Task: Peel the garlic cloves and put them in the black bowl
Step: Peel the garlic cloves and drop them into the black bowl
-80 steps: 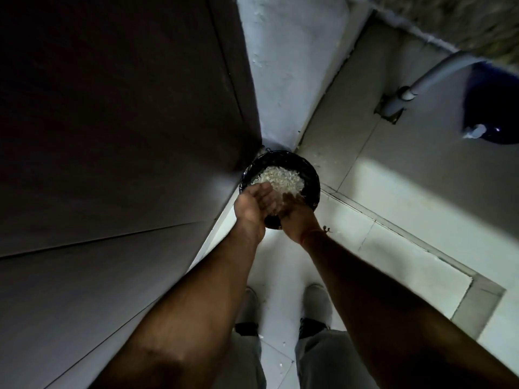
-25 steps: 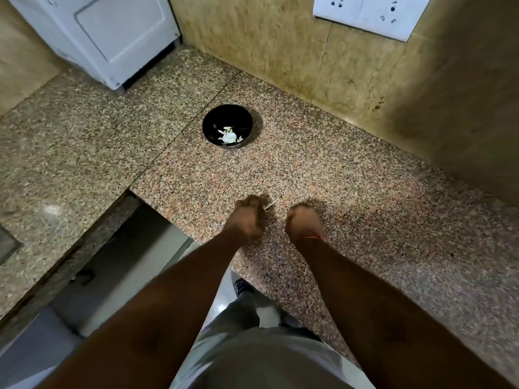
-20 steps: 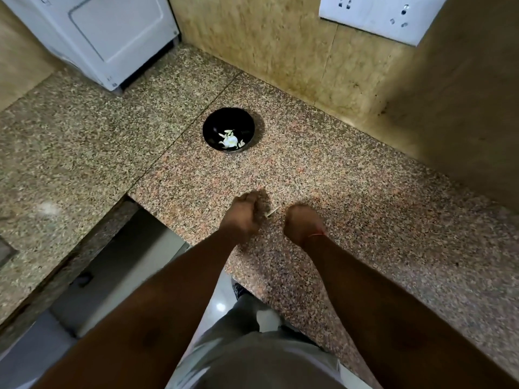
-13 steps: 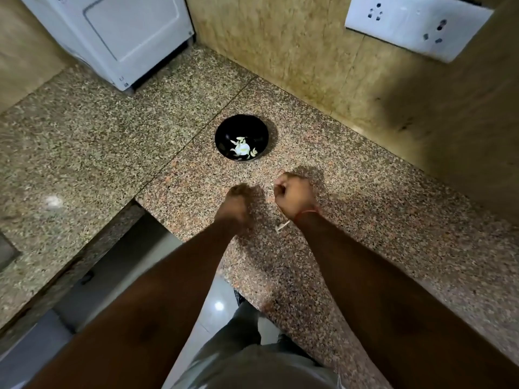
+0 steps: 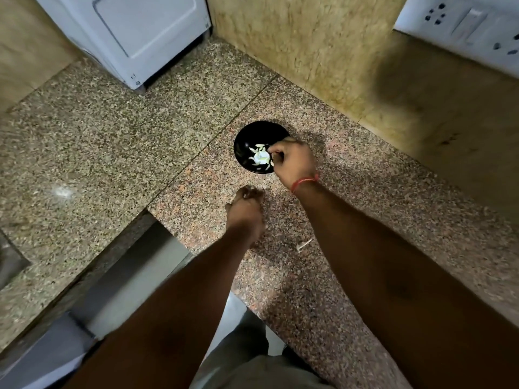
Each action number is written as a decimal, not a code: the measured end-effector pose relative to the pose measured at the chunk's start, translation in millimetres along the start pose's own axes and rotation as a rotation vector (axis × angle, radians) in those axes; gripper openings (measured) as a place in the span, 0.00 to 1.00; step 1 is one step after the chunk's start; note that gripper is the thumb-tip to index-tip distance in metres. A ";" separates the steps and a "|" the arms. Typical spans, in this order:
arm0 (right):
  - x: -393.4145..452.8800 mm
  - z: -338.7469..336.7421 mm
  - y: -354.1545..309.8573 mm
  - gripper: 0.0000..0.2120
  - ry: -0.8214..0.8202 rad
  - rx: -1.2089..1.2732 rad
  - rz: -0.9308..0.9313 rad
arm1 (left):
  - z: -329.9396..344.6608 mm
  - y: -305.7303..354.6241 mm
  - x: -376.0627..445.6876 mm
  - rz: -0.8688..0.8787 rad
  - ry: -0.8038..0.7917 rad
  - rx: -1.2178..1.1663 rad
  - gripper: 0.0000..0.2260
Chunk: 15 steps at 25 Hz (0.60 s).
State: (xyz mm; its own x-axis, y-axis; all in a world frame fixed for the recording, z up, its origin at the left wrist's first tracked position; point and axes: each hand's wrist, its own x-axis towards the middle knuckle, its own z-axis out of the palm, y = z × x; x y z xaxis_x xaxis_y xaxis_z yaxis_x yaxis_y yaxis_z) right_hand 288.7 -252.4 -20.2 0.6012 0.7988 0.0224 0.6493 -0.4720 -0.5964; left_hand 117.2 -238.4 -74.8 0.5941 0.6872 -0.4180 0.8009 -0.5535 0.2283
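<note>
The black bowl (image 5: 254,134) stands on the granite counter (image 5: 365,220) near the back wall, with several pale peeled garlic cloves (image 5: 261,157) in its bottom. My right hand (image 5: 293,162) hovers over the bowl's right rim, fingers curled, fingertips pinching a small pale garlic clove just above the pile. My left hand (image 5: 246,210) rests on the counter just in front of the bowl, fingers curled under; nothing shows in them. A thin pale scrap of peel (image 5: 304,244) lies on the counter between my forearms.
A white appliance (image 5: 134,32) stands at the back left corner. A white socket panel (image 5: 463,26) is on the wall at upper right. The counter's front edge (image 5: 157,217) drops to the floor at lower left.
My right hand has moved forward from the counter to over the bowl's right rim. My left hand stayed low on the counter. The peel scrap now lies behind both hands.
</note>
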 end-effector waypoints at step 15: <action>-168.7 -1.1 89.6 0.20 -0.288 -0.004 0.707 | 42.2 55.8 -73.5 0.317 0.063 -0.195 0.05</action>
State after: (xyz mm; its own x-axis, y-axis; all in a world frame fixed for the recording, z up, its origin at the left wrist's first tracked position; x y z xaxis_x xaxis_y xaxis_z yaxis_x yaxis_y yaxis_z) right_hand 246.0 -429.8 -76.5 0.7297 0.3712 -0.5742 0.1570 -0.9083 -0.3877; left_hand 115.0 -339.7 -68.5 0.8131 0.5276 -0.2460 0.5724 -0.6475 0.5031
